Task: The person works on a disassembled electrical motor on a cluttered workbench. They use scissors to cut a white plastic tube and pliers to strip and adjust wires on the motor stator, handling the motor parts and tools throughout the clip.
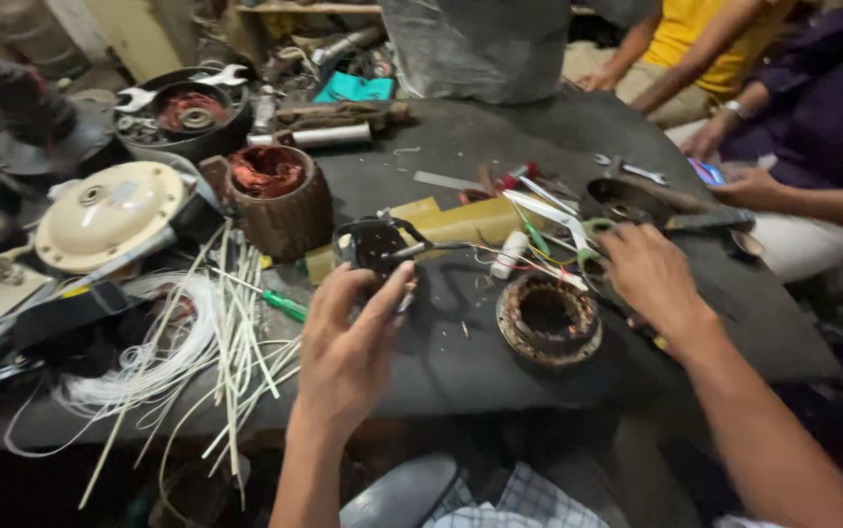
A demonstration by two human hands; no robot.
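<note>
My left hand is raised over the dark worktable, fingers curled around a small black part with a thin metal rod sticking out to the right. My right hand reaches across the table to a clutter of coloured wires and tools; its fingers are bent over them, and what they grip is hidden. Between the two hands lies a round rusty motor stator ring, flat on the table.
A copper-wound stator stands at the back left beside a cream motor cover. White sleeving strips and a green-handled screwdriver lie left. Spanners rest far right. Other people sit at the right; one holds a phone.
</note>
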